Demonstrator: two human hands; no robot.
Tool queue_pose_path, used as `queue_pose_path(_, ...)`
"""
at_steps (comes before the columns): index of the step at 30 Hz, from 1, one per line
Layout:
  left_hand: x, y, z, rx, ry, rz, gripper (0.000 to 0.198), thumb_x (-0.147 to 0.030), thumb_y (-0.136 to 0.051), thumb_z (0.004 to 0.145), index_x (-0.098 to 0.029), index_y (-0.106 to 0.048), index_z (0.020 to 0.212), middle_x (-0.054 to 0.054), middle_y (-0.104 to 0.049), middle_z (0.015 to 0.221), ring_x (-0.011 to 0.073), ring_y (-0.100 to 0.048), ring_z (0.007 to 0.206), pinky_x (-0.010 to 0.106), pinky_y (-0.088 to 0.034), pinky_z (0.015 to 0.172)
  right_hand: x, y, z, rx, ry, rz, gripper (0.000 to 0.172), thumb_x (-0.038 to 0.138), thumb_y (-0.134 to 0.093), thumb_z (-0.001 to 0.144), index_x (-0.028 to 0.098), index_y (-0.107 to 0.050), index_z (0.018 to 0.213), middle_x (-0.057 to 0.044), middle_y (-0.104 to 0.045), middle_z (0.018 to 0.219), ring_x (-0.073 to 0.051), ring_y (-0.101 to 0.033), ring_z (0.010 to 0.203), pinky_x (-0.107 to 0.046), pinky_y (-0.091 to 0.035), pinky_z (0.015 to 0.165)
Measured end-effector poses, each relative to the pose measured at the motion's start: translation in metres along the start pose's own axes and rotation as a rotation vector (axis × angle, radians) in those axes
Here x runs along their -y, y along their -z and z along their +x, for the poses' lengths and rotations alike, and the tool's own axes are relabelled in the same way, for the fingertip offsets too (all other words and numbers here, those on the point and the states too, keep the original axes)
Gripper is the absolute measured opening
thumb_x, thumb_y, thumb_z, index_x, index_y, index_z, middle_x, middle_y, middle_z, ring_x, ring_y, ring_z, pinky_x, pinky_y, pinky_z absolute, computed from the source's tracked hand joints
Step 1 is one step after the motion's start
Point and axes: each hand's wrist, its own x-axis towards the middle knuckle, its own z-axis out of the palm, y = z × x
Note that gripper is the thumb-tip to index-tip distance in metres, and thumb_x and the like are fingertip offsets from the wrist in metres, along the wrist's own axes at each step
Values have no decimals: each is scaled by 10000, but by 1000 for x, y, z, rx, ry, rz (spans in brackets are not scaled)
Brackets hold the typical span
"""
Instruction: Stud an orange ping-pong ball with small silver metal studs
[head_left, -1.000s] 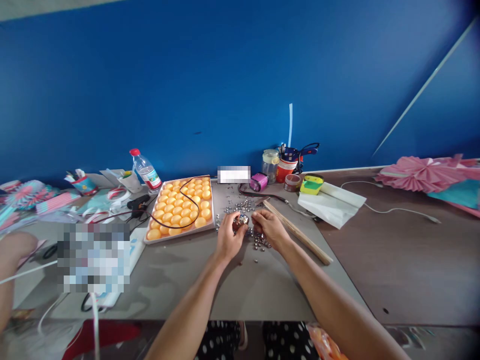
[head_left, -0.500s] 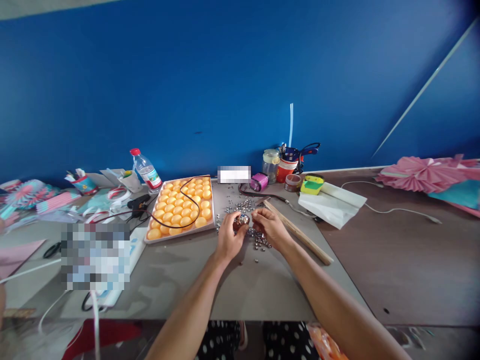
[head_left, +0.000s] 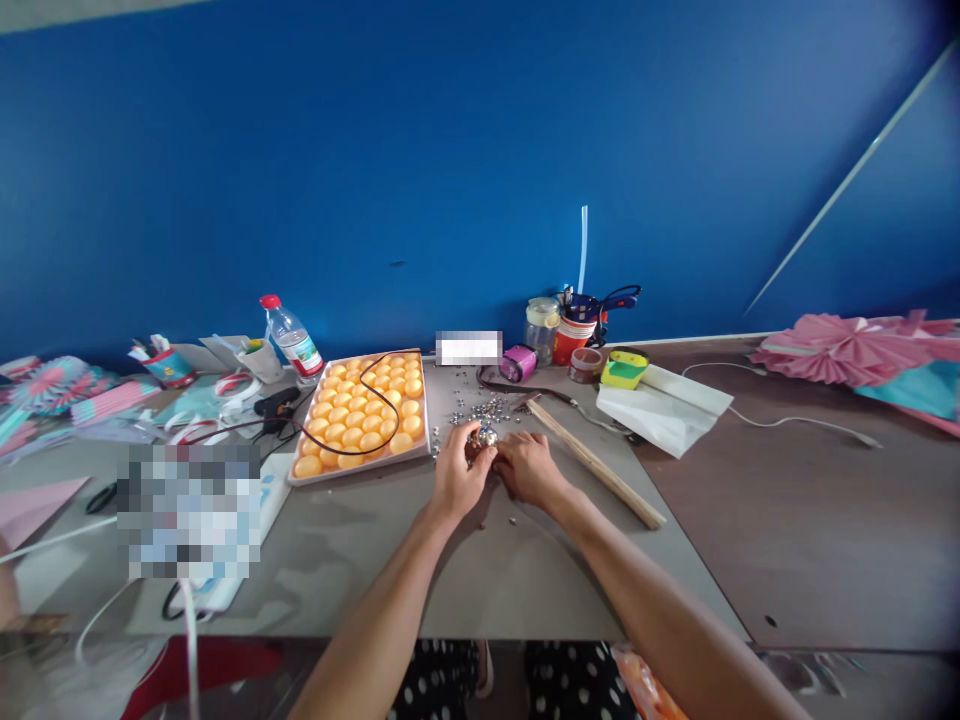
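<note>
My left hand point(head_left: 459, 472) is closed round a small ball studded with shiny silver bead-like pieces point(head_left: 486, 437), its thumb and fingers curled about the sides. Right beside it my right hand point(head_left: 534, 468) has its fingers bent together close to the ball's right side. Whatever those fingertips pinch, if anything, is hidden. Small loose silver beads point(head_left: 487, 408) are scattered on the grey mat point(head_left: 360, 560) behind my hands, and a few lie nearer to me.
Left of my hands stands a tray of orange balls point(head_left: 364, 415) with a dark cord across it. A wooden stick point(head_left: 600, 468) lies at right. Behind are a purple container point(head_left: 517, 363), a glass jar point(head_left: 541, 325) and a red cup point(head_left: 571, 340). A bottle point(head_left: 296, 345) stands at back left.
My right hand has moved slightly left and down, closer to the ball, and covers more of the loose beads. My left hand keeps the ball in nearly the same place.
</note>
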Motion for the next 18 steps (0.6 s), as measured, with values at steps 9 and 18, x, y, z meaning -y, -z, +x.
queue_pose_path(9, 2, 0, -1, 21, 9, -4, 304, -203, -581, 792, -173, -516, 1087, 88, -585, 1016, 197, -562, 932, 336, -477, 802, -6, 3, 6, -271, -166, 534, 144, 197, -478, 721, 214, -619, 746, 3, -621, 683, -149, -544, 641, -252, -388, 646)
queue_pose_path(18, 1, 0, -1, 20, 11, -8, 305, -200, -579, 793, -180, -512, 1090, 85, -581, 1016, 197, -556, 940, 333, -474, 798, -7, -2, 9, -256, -149, 688, 208, 229, -458, 730, 206, -657, 785, -9, -650, 756, -159, -563, 719, -268, -415, 689)
